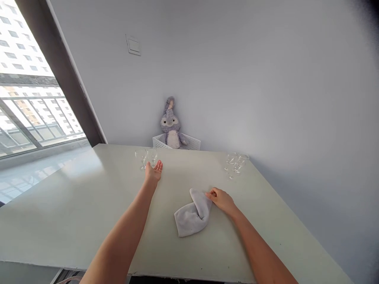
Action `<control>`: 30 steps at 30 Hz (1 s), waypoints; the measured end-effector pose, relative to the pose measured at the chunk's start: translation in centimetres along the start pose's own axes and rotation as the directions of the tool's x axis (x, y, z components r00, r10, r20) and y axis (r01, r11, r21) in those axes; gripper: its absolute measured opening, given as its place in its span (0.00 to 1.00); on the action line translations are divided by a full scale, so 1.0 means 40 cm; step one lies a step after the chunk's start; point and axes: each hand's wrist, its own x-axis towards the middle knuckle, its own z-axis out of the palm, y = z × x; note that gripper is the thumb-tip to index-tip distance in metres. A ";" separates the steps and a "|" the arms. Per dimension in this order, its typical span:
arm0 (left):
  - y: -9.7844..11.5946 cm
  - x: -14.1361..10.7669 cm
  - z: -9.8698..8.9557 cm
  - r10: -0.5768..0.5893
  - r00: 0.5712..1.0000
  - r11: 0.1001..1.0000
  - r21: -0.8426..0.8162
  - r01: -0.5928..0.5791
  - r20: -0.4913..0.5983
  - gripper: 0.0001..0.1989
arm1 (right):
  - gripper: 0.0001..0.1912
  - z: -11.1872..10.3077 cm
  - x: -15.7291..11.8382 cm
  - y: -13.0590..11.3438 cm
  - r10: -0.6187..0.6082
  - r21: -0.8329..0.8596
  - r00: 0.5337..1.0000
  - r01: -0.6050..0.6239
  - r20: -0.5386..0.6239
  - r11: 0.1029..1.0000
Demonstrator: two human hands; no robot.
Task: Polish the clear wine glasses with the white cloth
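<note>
Towel (193,215) lay bunched against your curled right hand (222,200), grip unclear; your left hand (153,172) was spread open, palm up, just beside the wineglasses (146,157).

The towel (194,215) near the middle is showing soft, matt, fuzzy cloth. The far left glasses (146,157) and far right glasses (235,163) are gleaming, smooth and clear. The tabletop (59,213) is shining faintly, smooth and pale, while the far basket (192,144) is looking like white plastic.

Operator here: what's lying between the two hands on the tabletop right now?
In the head view, a crumpled grey cloth lies between the left hand and the right hand, and the right hand touches its edge.
</note>
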 end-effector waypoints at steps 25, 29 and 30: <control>-0.119 -0.175 0.013 -0.230 0.886 0.966 -0.012 0.256 0.402 0.13 | 0.08 0.014 0.001 -0.007 0.003 0.604 1.000 -0.015 0.020 0.797; -0.161 -0.253 -0.023 -0.255 0.791 0.967 0.157 0.201 0.556 0.14 | 0.11 -0.016 -0.012 -0.034 -0.018 0.995 1.000 -0.013 0.015 0.098; -0.172 -0.269 -0.032 -0.260 0.769 0.965 0.185 0.186 0.584 0.15 | 0.12 -0.021 -0.017 -0.042 -0.011 0.999 1.000 0.015 -0.015 -0.036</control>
